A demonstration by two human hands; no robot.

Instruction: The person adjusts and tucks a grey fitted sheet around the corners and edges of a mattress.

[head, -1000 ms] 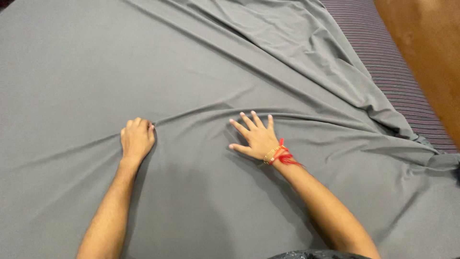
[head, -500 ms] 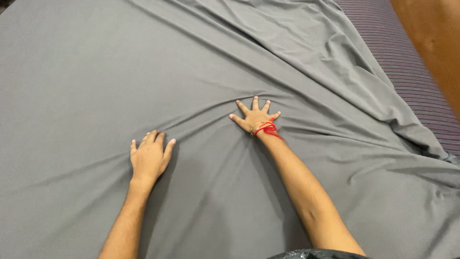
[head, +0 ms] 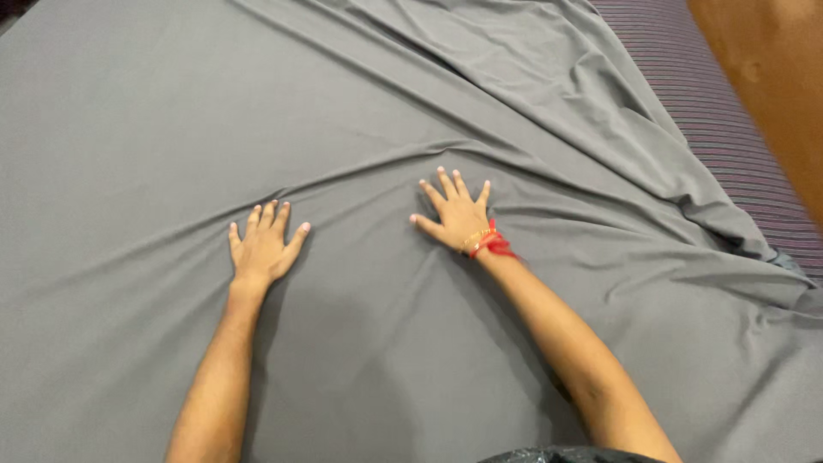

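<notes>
Head view: grey sheet [head: 154, 129] covers nearly the whole frame, under both hands. Left hand [head: 261, 249] flat on sheet, fingers spread, gripping nothing. Right hand [head: 459, 219] also flat and splayed, red thread bracelet [head: 493, 246] at wrist, nearer the big folds [head: 549, 94] that run diagonally up-left to down-right, just beyond its fingertips. Striped mattress [head: 729, 129] shows past sheet's right edge

Both forearms bare, no sleeves in view. Right wrist carries a red thread tie [head: 495, 247] with loose ends beside a thin gold bead bracelet [head: 474, 241]; left wrist wears nothing. Dark shiny garment [head: 566, 454] at bottom edge.
</notes>
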